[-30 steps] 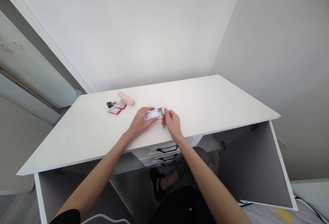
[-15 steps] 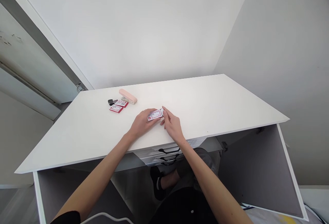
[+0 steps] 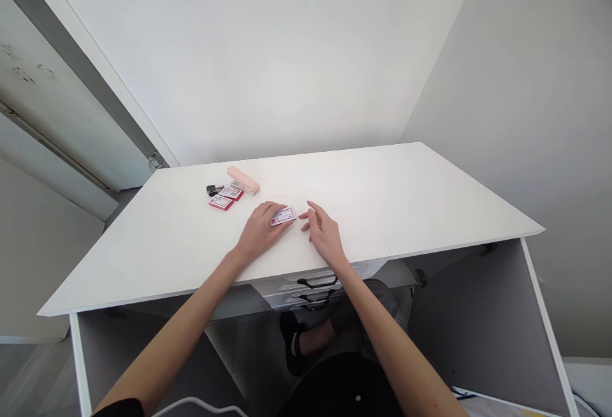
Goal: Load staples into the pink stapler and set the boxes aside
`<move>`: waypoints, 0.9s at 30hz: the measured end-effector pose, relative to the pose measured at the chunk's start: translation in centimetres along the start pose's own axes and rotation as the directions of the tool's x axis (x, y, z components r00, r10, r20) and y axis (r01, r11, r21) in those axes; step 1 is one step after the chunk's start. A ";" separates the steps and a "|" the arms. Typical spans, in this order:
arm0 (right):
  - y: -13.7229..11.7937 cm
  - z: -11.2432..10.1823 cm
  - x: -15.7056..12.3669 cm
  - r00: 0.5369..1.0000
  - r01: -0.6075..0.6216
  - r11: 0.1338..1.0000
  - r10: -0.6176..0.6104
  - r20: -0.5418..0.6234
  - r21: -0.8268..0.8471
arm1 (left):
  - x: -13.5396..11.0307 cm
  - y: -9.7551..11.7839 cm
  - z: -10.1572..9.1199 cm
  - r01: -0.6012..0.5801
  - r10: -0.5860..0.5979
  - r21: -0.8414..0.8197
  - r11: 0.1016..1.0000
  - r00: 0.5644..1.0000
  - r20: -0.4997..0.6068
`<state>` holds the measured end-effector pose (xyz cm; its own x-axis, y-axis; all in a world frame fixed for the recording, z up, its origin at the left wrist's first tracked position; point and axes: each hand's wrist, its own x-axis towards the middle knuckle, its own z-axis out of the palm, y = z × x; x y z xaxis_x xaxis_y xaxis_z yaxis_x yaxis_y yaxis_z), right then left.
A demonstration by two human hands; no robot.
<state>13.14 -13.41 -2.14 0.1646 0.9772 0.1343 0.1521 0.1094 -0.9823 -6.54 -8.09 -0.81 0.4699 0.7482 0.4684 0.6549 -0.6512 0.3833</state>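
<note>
My left hand [image 3: 261, 231] is closed around a small white box with red print [image 3: 284, 216], low over the desk; its printed face points up. To the right of the box, my right hand [image 3: 324, 232] hovers apart from it with fingers loosely bent and spread, holding nothing. Two similar red-and-white boxes lie beyond my left hand, a nearer one [image 3: 220, 203] and a farther one [image 3: 231, 193]. A black-handled staple remover [image 3: 211, 190] sits beside them. Behind is a pale pink stapler [image 3: 243, 179].
The white desk [image 3: 382, 200] backs onto a wall. Under its front edge are drawers with black handles [image 3: 317, 284]. Side panels [image 3: 488, 315] stand below at both ends. A white cable [image 3: 201, 403] runs along the bottom of the view near my left arm.
My right hand has let go of the right end of the small box, and its fingers have opened. My left hand still holds the box. The view has shifted slightly.
</note>
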 end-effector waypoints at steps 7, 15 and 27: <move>-0.1 -0.1 -0.3 0.999 -0.003 1.000 0.003 0.034 0.008 | -4.6 -6.1 -6.3 0.055 -0.053 0.183 0.982 0.998 -0.019; 0.0 -0.2 -0.7 0.999 0.005 1.000 -0.006 0.051 0.018 | -6.9 -9.2 -10.1 0.171 -0.112 0.409 0.896 0.980 -0.165; 3.2 -8.7 -0.1 0.996 0.024 0.997 -0.029 -0.084 -0.068 | -9.4 -8.4 -10.9 0.562 -0.514 0.407 0.720 0.826 -0.232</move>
<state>22.12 -14.79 -4.13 0.2416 0.9547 0.1736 0.2219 0.1198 -0.9677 -22.92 -11.06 0.19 -0.0859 0.9234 0.3741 0.9766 0.0037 0.2150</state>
